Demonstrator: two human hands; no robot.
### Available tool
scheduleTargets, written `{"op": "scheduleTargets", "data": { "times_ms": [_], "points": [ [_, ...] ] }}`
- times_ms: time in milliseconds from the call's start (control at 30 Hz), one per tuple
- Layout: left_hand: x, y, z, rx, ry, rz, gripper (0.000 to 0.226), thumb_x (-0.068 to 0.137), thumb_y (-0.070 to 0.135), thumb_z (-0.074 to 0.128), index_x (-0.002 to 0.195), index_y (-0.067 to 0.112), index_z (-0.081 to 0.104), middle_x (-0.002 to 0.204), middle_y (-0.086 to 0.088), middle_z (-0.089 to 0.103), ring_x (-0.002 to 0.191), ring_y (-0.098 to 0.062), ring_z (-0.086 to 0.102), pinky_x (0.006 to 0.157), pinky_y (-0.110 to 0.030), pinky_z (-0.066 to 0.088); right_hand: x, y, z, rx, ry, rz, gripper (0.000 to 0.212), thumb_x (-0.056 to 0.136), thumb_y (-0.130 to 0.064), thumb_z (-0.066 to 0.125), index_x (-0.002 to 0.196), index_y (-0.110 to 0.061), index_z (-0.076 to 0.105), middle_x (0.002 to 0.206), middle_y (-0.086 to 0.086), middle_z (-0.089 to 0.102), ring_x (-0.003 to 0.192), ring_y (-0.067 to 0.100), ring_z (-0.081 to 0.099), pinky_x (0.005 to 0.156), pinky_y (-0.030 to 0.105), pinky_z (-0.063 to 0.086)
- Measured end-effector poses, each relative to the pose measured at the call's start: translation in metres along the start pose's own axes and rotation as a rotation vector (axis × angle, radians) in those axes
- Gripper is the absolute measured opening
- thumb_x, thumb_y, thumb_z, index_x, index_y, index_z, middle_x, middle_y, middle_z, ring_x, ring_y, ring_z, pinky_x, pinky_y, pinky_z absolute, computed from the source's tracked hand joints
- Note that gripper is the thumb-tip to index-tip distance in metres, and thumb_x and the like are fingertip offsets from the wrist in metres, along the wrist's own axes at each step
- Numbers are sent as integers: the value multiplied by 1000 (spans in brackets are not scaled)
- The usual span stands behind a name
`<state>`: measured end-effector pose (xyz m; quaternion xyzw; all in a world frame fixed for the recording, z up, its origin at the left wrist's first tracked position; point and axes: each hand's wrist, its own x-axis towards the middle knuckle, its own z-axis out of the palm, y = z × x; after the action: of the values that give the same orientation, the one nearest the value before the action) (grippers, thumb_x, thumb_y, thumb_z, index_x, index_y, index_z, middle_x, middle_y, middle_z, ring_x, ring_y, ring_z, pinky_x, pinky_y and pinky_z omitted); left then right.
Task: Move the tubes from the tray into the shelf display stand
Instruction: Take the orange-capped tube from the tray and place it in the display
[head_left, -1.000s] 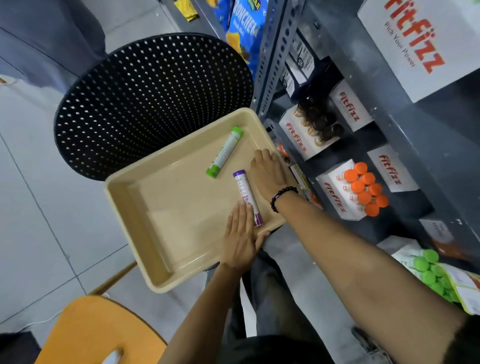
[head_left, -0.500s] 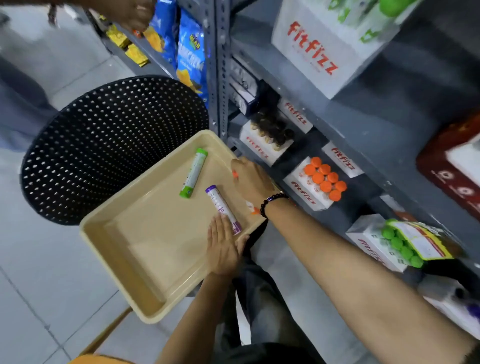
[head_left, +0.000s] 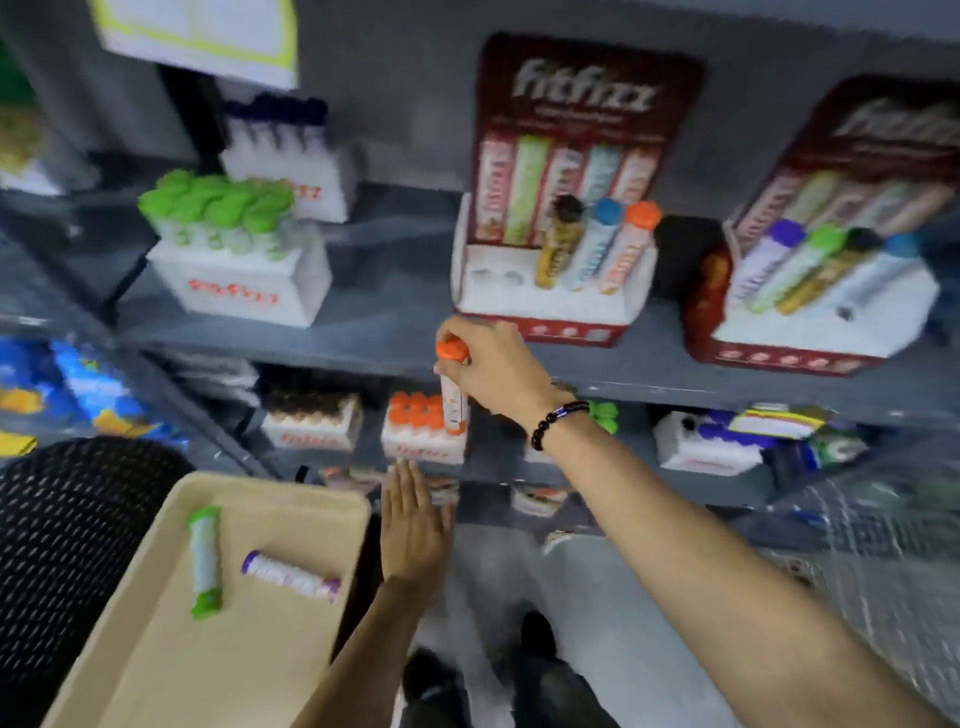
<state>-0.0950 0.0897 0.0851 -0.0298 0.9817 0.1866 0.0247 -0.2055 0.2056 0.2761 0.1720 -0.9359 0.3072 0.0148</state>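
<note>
My right hand (head_left: 493, 369) grips an orange-capped tube (head_left: 453, 389) upright, just below the front edge of the shelf that carries a red display stand (head_left: 550, 317). That stand holds three tubes on its right side, with empty holes on its left. My left hand (head_left: 413, 525) is flat with fingers together, beside the right rim of the beige tray (head_left: 156, 649). A green-capped tube (head_left: 204, 561) and a purple-capped tube (head_left: 291, 576) lie in the tray.
A second red display stand (head_left: 810, 332) with several tubes stands to the right. White boxes of green-capped tubes (head_left: 234, 260) and orange-capped tubes (head_left: 423, 431) sit on the shelves. A black perforated bin (head_left: 67, 545) stands left of the tray.
My right hand has picked the orange-capped tube out of the tray and lifted it up to the shelf. My left hand slid off the tray's edge. The view tilted up.
</note>
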Motion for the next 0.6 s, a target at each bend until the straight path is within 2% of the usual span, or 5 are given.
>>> {"op": "scheduleTargets", "data": {
  "times_ms": [100, 367, 467, 533, 600],
  "points": [
    [25, 60, -6, -35, 8, 149, 77, 95, 52, 14, 137, -11, 34, 144, -27, 34, 133, -41, 33, 111, -35, 7, -21, 36, -61, -21, 85, 91, 28, 78, -17, 71, 104, -10, 64, 101, 14, 72, 94, 33, 63, 82, 37, 51],
    [70, 219, -5, 33, 19, 421, 82, 96, 53, 2, 133, -11, 40, 138, -29, 42, 128, -42, 40, 108, -48, 27, -68, 131, -202, -115, 173, 229, 44, 74, -17, 76, 115, -5, 65, 117, 16, 68, 112, 30, 58, 96, 35, 47],
    [88, 266, 1, 50, -14, 441, 92, 90, 61, -9, 141, -7, 27, 149, -25, 26, 138, -37, 24, 113, -43, 15, -76, 168, -241, -123, 170, 232, 28, 72, -11, 75, 97, 1, 71, 93, 19, 71, 93, 31, 63, 81, 36, 50],
    [103, 286, 8, 80, -13, 433, 93, 87, 64, -9, 146, -3, 14, 154, -21, 11, 143, -32, 8, 117, -38, 5, -81, 189, -263, -122, 159, 251, 27, 74, -9, 74, 99, 1, 71, 100, 20, 72, 98, 32, 63, 87, 43, 52],
    [114, 301, 13, 123, -30, 385, 77, 95, 57, 9, 147, 0, 5, 156, -18, 1, 143, -29, -2, 118, -37, 0, -86, 205, -283, -79, 136, 278, 27, 75, -7, 74, 102, 0, 70, 106, 18, 71, 99, 30, 64, 89, 44, 53]
  ]
}}
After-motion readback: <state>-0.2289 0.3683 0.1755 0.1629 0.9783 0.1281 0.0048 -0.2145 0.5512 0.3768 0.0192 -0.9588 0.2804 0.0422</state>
